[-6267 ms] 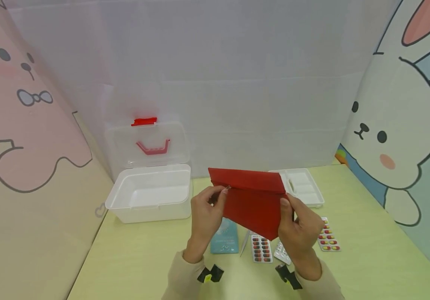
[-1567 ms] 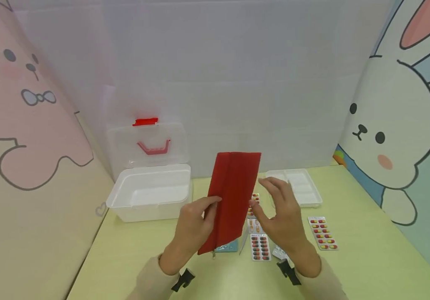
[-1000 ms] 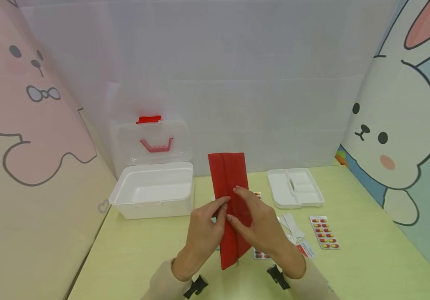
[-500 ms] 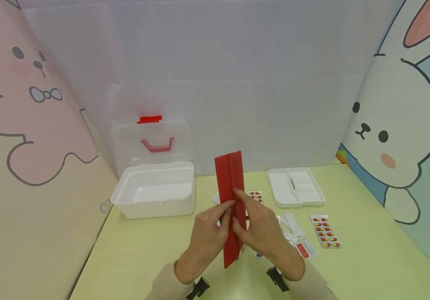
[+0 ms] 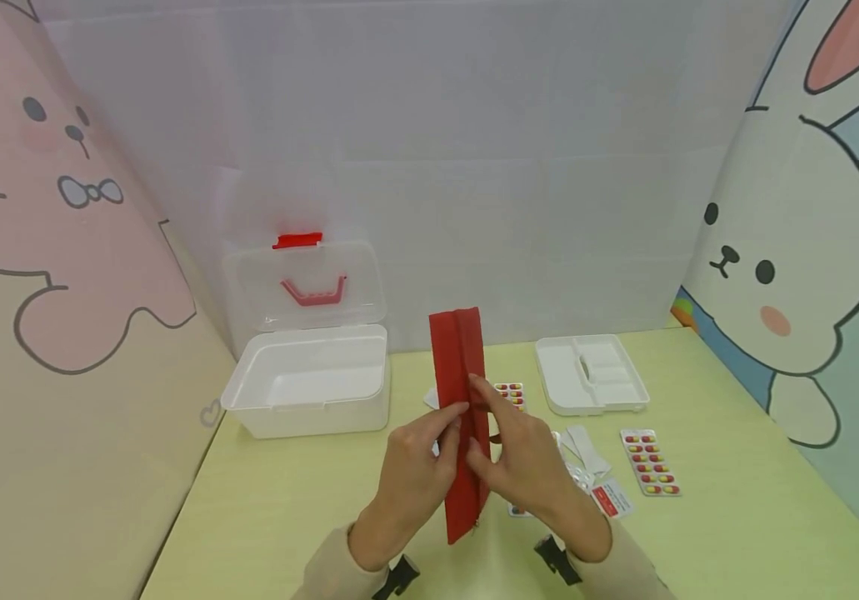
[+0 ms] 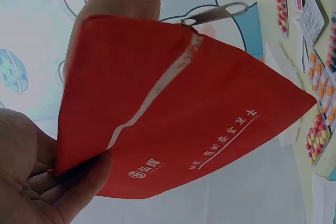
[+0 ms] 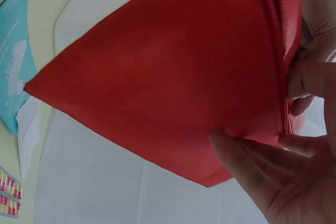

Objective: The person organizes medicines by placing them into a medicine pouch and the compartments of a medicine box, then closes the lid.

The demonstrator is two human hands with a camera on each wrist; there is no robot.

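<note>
A red zip pouch (image 5: 450, 358) stands lengthwise over the middle of the table, its zip side facing up. My left hand (image 5: 416, 458) pinches its zip edge, the thumb on the face printed with white characters in the left wrist view. My right hand (image 5: 522, 454) pinches the other side of the same edge, fingertips at the zip and thumb on the plain face in the right wrist view. Zip teeth (image 7: 278, 3) show there. A metal zip pull (image 6: 218, 13) hangs at the pouch's near end. What is inside the pouch is hidden.
At the back left stands a white box (image 5: 380, 400) with its clear, red-handled lid (image 5: 257, 287) raised. A white divided tray (image 5: 560, 396) lies back right. Capsule blister packs (image 5: 650, 463), a red-and-white packet (image 5: 612, 499) and white strips (image 5: 586, 452) lie around the hands. A teal packet (image 7: 16, 40) lies beyond the pouch.
Six seconds ago the pouch was held crosswise with the left hand at the zip pull. It has since turned lengthwise and more edge-on. The right hand, off it 1.6 seconds ago, now grips it.
</note>
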